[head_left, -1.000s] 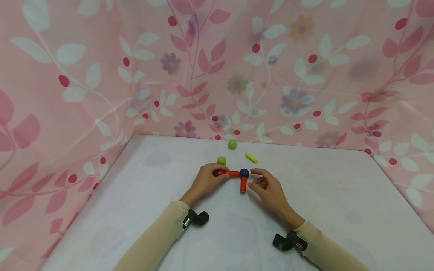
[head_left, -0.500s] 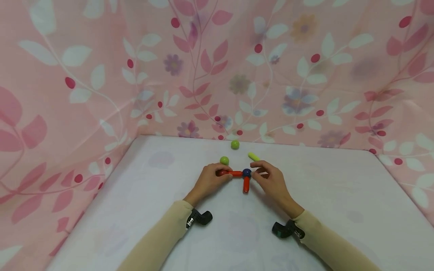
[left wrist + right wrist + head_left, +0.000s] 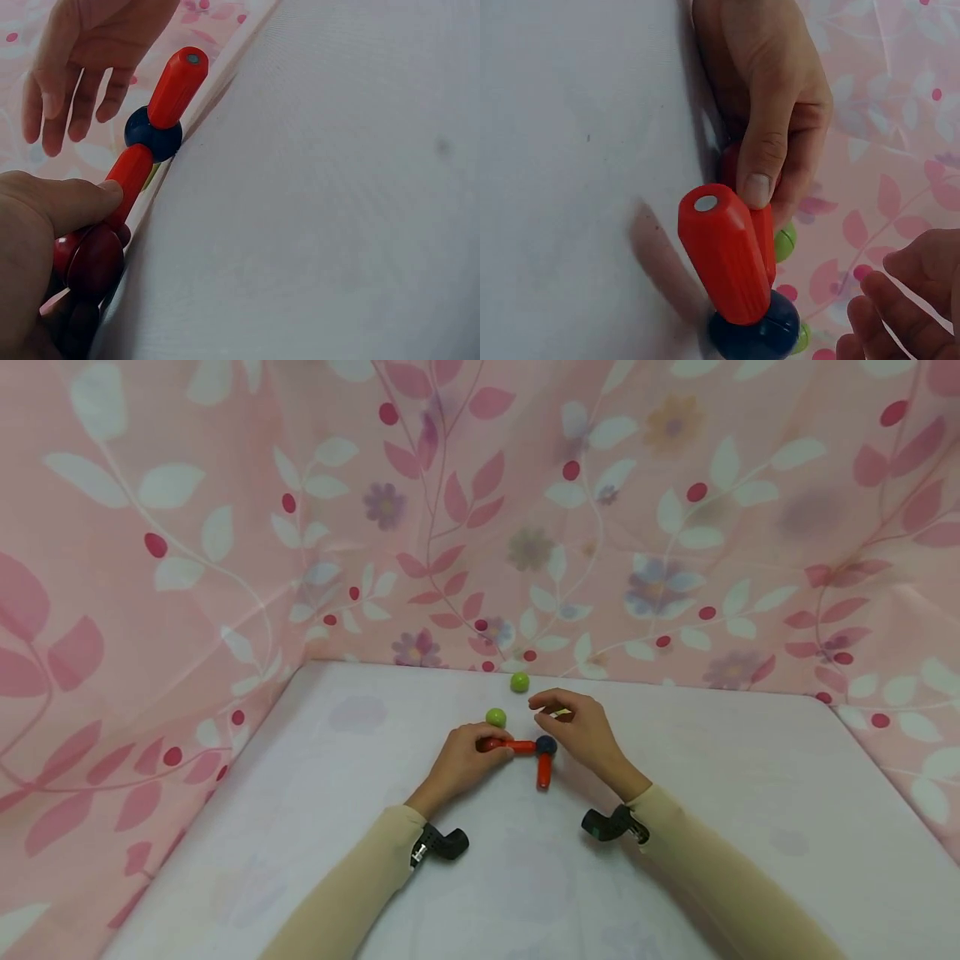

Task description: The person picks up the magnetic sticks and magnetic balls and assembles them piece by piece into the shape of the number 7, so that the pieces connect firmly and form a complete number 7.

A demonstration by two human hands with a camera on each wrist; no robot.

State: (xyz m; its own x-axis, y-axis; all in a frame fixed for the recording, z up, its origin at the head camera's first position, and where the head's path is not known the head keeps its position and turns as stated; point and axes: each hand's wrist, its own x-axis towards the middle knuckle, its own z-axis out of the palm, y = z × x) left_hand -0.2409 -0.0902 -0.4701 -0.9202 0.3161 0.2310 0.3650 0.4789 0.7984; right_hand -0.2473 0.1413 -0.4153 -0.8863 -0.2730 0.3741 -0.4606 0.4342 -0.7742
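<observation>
My left hand (image 3: 461,763) grips a red stick (image 3: 522,747) and the dark red ball (image 3: 96,262) at its left end. At that stick's other end sits a dark blue ball (image 3: 546,746). A second red stick (image 3: 543,772), with a metal disc (image 3: 706,203) in its tip, joins the blue ball at an angle and points toward me. Behind the blue ball, my right hand (image 3: 588,731) hovers with loosely bent fingers, apart from the joined pieces. It partly hides a yellow-green stick (image 3: 561,713) on the table; nothing shows between its fingers in the wrist views.
One light green ball (image 3: 496,717) lies just behind my left hand, and another green ball (image 3: 520,682) lies near the back edge of the white table (image 3: 360,727). Pink floral cloth (image 3: 480,527) hangs along the back and sides.
My right hand has moved from beside the blue ball back and left, over the yellow-green stick, now mostly covered. The left hand keeps its grip; the joined pieces have stayed about in place.
</observation>
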